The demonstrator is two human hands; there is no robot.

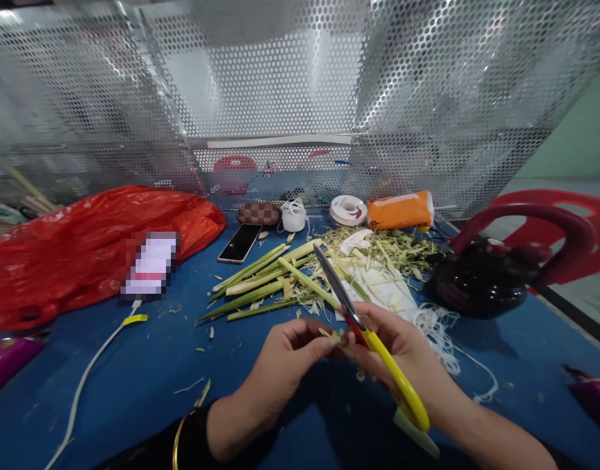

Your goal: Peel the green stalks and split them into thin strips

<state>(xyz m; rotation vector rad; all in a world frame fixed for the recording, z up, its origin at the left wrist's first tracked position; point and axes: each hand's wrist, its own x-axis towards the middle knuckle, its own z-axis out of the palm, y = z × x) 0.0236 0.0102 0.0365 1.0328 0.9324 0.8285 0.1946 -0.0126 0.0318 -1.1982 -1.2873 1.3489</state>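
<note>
My left hand (290,356) is closed in a pinch on a small pale plant piece (333,335), its fingertips close to those of my right hand. My right hand (397,346) is wrapped round scissors (400,378) with yellow and red handles, whose blades point up and away to the left. Its fingertips also meet at the plant piece, partly hidden. A pale green strip (417,434) shows below the right hand; whether it is held I cannot tell. Just beyond lie cut green stalks (260,287) and a heap of thin trimmings (402,251) partly on white paper.
A black kettle (480,281) with a dark red handle stands right, near tangled white string (439,333). Left are a red plastic bag (84,241) and a lit phone (153,264) on a cable. Behind sit a dark phone (239,243), checkered case (259,213), tape roll (348,211) and orange pack (401,210).
</note>
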